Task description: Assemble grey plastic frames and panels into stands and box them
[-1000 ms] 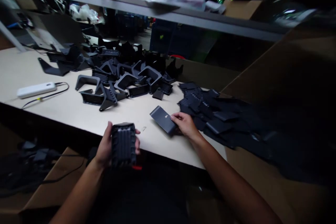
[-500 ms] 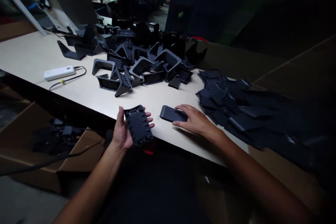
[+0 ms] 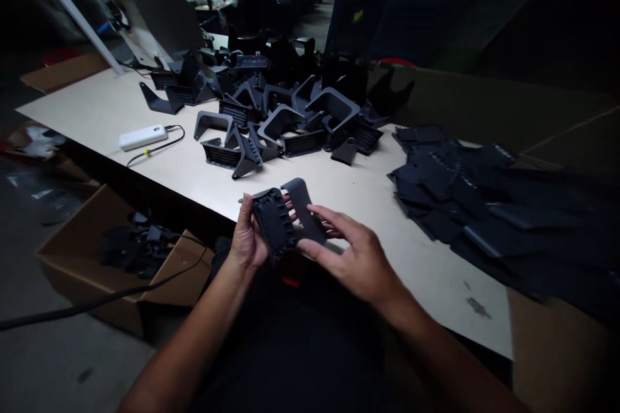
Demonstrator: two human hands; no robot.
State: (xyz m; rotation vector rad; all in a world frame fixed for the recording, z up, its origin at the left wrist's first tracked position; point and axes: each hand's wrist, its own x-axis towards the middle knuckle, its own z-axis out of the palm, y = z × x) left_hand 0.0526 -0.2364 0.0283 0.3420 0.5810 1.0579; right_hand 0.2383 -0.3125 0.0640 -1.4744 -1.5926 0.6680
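My left hand (image 3: 249, 239) grips a black rectangular plastic cover (image 3: 275, 222), its hollow side with small ribs and posts along the edges turned up towards me. Between the thumb and fingers of my right hand (image 3: 353, 248) is a dark grey U-shaped plastic bracket (image 3: 305, 206), raised off the table and tilted. The bracket is right beside the cover's right edge; whether the two touch, I cannot tell. The fingertips of my left hand show partly behind the bracket.
A heap of dark brackets (image 3: 281, 122) spreads across the table (image 3: 368, 200). Flat black plastic pieces (image 3: 450, 193) are piled on the right. At left lie a white device with a cable (image 3: 143, 137) and, below the table, a cardboard box (image 3: 87, 258) of dark parts.
My right hand has lifted the bracket off the table and brought it left, up to the cover in my left hand. The view has shifted a little to the left.
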